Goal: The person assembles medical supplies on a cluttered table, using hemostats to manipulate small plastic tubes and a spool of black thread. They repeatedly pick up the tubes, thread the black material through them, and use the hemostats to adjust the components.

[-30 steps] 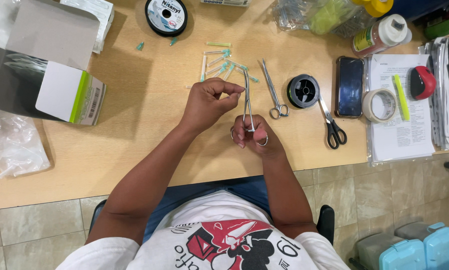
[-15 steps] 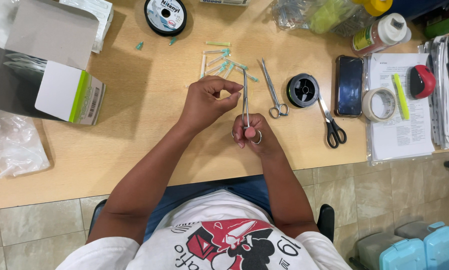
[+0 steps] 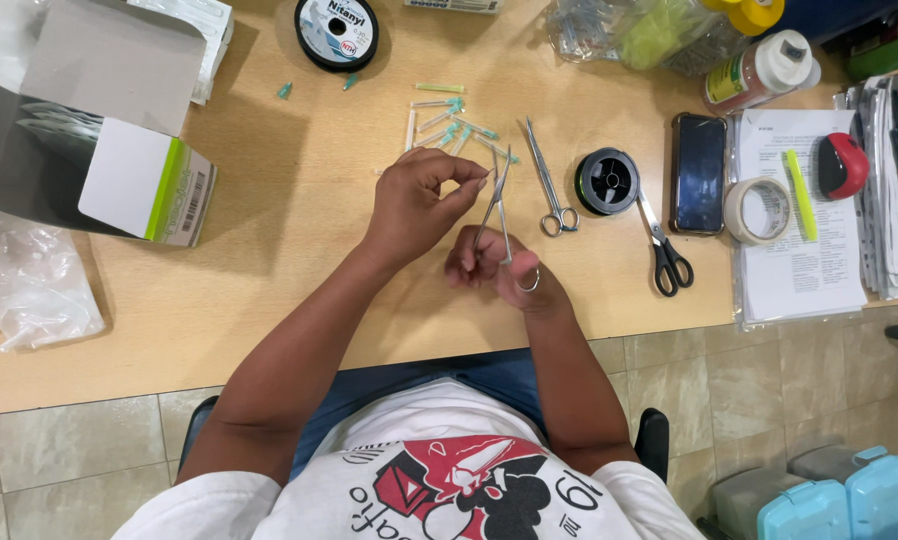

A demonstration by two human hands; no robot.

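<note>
My right hand grips a pair of slim metal forceps by the finger rings, jaws pointing away from me. My left hand has its fingertips pinched together right at the forceps' jaws; what it pinches is too small to make out. Both hands hover over the wooden table. Just beyond them lies a small heap of capped needles with teal hubs. A second pair of metal forceps lies flat to the right of my hands.
A black spool, black-handled scissors, a phone, a tape roll, papers with a yellow marker lie right. An open box, plastic bag left. A thread reel sits at the far edge.
The forceps' jaws have tilted slightly toward my left fingertips, which stay pinched at them. My right hand has shifted a little. Nothing on the table has moved.
</note>
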